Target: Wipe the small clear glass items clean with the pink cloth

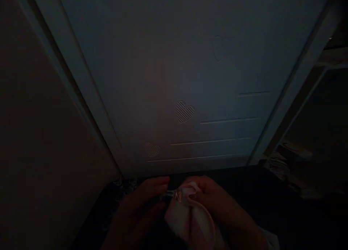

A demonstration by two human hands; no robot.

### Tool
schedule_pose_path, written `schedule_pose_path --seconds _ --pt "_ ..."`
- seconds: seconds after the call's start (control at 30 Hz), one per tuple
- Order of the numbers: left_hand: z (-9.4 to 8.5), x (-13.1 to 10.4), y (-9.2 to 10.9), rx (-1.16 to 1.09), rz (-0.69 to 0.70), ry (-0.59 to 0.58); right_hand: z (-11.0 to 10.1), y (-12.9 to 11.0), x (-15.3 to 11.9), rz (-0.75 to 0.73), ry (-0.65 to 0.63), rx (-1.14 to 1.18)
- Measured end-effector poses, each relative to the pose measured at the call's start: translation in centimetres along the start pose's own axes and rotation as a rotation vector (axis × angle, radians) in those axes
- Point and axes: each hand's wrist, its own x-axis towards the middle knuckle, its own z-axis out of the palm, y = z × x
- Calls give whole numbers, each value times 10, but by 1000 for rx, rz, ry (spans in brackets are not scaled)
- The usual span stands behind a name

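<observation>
In the dim head view, my right hand (pixel 217 199) is closed round a pink and white cloth (pixel 193 217), which hangs down below its fingers. A small clear, shiny object (pixel 178 195) touches the cloth's upper left edge, and its thin part reaches toward my left hand (pixel 141 206). The fingers of my left hand are bent round the far end of that clear object. Darkness hides just how the fingertips meet it.
Several clear glass-like pieces (pixel 132 183) stand on the dark surface (pixel 236 177) at the left. Behind rises a pale panel (pixel 163 76) with embossed hearts and lines. A wall (pixel 35 134) is on the left; papers or packets (pixel 293 166) lie at the right.
</observation>
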Motion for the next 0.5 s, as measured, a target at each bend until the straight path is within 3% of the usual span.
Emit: schedule_pose_path --seconds 0.2,0.5 --pt "9 2 -5 -30 -109 223 2 -1 2 -165 79 -198" --pt "11 11 2 137 -235 214 6 0 2 -404 162 -393"
